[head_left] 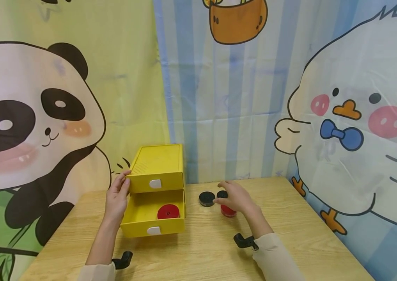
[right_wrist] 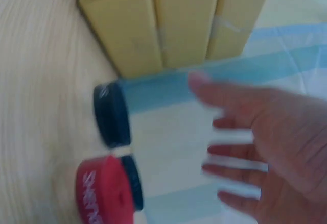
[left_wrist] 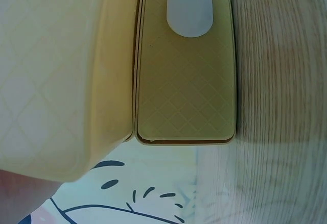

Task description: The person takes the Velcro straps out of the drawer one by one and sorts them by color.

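Right hand (head_left: pixel 236 198) nearer, fingers loose, empty; leftmost black roll (head_left: pixel 207 200) lies flat just left of them, lower centre of head view. Left hand (head_left: pixel 116 195) touches yellow drawer unit (head_left: pixel 160 158); can't tell whether gripping.

From my feed, the drawer unit (head_left: pixel 158 159) looks like yellow plastic, smooth-sided, with diamond-textured fronts (left_wrist: pixel 186 86); handle tabs (head_left: pixel 155 184) smooth, white plastic. Tabletop (head_left: pixel 212 249): wood-look, fine grain. I'd tag the backdrop (head_left: pixel 216 97) creased cloth, faint sheen. Sleeves (head_left: pixel 277 255): matt cloth.
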A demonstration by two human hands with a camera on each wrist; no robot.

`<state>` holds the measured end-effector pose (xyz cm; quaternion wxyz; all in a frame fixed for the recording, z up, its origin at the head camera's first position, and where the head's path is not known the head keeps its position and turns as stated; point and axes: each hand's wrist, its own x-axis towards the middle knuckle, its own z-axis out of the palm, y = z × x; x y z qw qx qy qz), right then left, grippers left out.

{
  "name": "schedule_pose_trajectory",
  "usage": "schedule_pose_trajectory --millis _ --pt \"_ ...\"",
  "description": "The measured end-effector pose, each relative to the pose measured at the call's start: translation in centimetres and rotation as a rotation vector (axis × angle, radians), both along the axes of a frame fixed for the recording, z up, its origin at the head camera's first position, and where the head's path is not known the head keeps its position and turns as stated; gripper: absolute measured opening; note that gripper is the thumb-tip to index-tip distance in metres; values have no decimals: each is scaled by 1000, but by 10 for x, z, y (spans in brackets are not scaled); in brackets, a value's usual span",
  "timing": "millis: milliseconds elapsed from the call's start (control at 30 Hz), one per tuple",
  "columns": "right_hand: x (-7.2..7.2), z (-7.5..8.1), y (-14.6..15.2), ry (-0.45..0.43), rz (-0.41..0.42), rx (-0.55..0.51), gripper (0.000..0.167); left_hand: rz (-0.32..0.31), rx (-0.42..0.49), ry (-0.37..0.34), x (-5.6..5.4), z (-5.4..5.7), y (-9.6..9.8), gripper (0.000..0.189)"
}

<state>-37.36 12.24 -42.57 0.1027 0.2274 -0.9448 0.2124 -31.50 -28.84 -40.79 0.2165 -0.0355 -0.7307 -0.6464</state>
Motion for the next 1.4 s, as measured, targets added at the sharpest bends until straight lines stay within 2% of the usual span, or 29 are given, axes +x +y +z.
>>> schedule_pose_trajectory --millis 133,233,467,733,900,1167,1400 --pt "10 14 -12 20 183 -94 60 -1 4 7 1 -1 1 46" --pt "18 22 -23 43 251 -119 60 -4 10 8 1 0 2 46" --pt "36 36 -41 74 255 -100 61 -3 18 18 1 0 1 46" --pt "49 43 -53 36 371 -220 58 5 15 10 1 -1 2 45" --pt "52 44 -61 75 427 -209 56 9 7 0 2 0 2 45" --pt "55 41 -78 80 514 -232 53 -1 14 3 1 -1 1 45" --pt "55 36 -91 88 538 -154 53 0 14 12 -1 -2 -1 46"
